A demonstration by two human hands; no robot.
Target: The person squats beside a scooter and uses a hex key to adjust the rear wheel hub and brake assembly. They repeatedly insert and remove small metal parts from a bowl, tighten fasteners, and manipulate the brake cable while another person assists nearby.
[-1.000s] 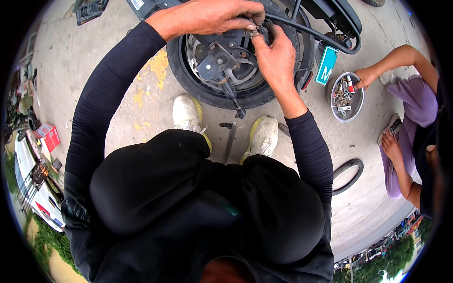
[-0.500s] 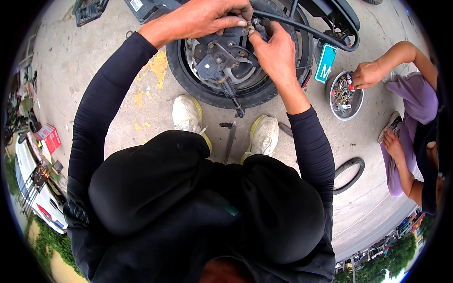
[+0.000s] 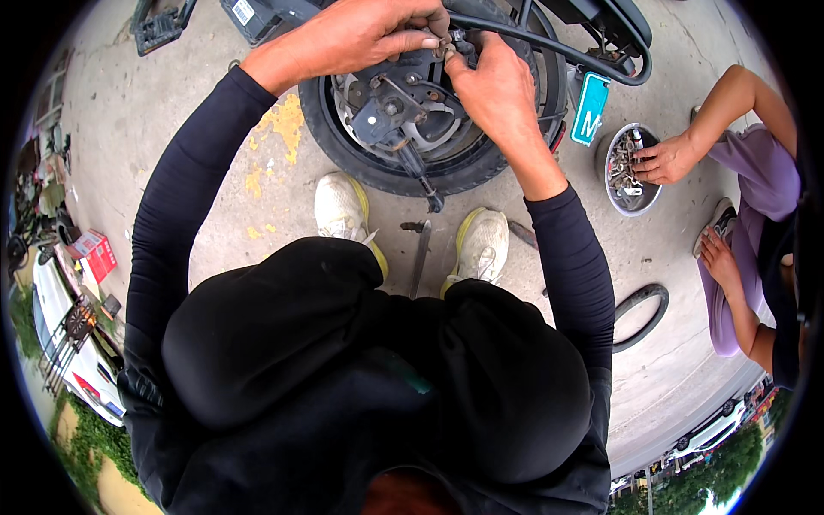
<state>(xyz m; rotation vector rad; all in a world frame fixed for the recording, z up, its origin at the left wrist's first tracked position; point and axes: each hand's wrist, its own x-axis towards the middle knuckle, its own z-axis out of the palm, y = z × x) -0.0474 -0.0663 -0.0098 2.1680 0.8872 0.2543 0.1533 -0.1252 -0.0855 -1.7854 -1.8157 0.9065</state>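
Note:
Both my hands meet above the motorbike's wheel [image 3: 322, 142], at the dark metal bracket and hub parts [image 3: 378, 120]. My left hand [image 3: 390, 36] reaches in from the left, its thumb and fingers closed in a pinch on a small metal piece too hidden to name. Close beside it, my right hand [image 3: 498, 86] is closed too, thumb pressed against the same spot; its grip is partly hidden. A dark shock-like rod [image 3: 412, 161] slants down from the hub toward my shoes. A black frame tube [image 3: 549, 45] passes just beyond my right hand.
At the right, a co-worker's hand [image 3: 668, 161] reaches into a metal bowl [image 3: 631, 211] of small hardware. A teal plate [image 3: 590, 107] hangs by the wheel. Between my shoes [image 3: 481, 245] lies a flat metal bar [image 3: 421, 262]; a black rubber loop [image 3: 657, 322] lies right.
My hands stay at the same spot, shifting only slightly. The co-worker's hand has moved further over the bowl with its fingers among the hardware, and the bowl looks tilted.

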